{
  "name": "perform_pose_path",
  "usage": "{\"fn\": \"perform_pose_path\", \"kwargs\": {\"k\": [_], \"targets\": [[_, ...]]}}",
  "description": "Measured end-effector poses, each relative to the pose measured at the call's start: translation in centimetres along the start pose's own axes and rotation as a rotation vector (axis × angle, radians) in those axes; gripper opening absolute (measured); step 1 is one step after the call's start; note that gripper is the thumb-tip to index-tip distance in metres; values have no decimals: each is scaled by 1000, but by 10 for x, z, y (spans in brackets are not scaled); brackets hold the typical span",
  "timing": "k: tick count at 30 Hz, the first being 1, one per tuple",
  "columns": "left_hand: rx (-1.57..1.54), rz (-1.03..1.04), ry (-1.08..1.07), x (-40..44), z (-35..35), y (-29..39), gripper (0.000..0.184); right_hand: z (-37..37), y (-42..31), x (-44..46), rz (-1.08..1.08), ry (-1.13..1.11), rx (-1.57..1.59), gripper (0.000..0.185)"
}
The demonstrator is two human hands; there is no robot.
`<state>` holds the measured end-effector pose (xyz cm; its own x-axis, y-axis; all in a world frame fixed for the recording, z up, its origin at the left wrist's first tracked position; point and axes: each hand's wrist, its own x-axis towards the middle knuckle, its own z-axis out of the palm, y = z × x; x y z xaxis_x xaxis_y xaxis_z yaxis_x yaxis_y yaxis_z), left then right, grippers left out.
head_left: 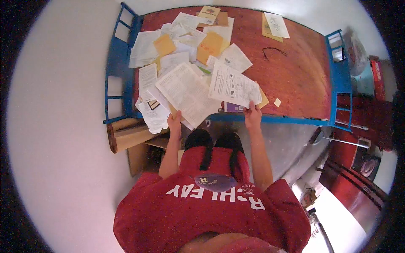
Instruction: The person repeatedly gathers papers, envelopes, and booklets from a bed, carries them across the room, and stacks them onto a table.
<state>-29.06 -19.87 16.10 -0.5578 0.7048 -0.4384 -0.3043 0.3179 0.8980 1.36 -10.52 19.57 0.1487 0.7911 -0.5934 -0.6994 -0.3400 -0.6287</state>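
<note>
My left hand is closed on the near edge of several printed sheets, the top one covered in dense text. They hang over the front of the bed board, in front of my knees. My right hand pinches the lower right corner of another printed sheet, which carries small dark drawings. A yellowish paper shows behind that sheet. Just below it, a purple printed item lies at the board's front edge, partly covered. Whether the two held papers touch where they meet, I cannot tell.
Loose papers and brown envelopes pile up on the left of the reddish board. A dark cord and a small paper scrap lie to the right. Blue metal bed ends rise at both sides. Rolled brown material sits below left.
</note>
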Motion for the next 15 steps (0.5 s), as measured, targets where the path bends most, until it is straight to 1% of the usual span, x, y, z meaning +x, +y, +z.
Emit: {"fn": "perform_pose_path", "kwargs": {"k": [3,5,7,8,9,10,11,13,14,15], "targets": [[82,38,-38,-5,13,-14,35,-13,-22,-23,-38,-25,31,18],[73,19,-47,-12,25,-24,28,-17,-34,-42,-51,-39,60,19],[72,-24,-71,-22,43,-25,29,-26,-37,-55,-60,-58,93,21],[69,-60,-85,-29,53,-25,30,-34,-34,-59,-109,-69,-119,22],[-111,-125,-95,-45,72,-14,28,-42,-29,-59,-161,-77,-329,23],[-107,-123,-113,-48,79,-20,28,-52,-19,-56,-174,-68,-319,23],[-69,-17,-224,-49,85,-29,28,-66,-4,-47,-206,-81,-499,24],[-342,-166,-351,-53,104,-24,26,-70,7,-50,-229,-59,-616,23],[-338,-170,-368,-53,111,-20,26,-71,12,-52,-240,-47,-675,23],[-325,-198,-388,-54,119,-14,28,-43,-12,-77,-130,-77,-546,22]]}}
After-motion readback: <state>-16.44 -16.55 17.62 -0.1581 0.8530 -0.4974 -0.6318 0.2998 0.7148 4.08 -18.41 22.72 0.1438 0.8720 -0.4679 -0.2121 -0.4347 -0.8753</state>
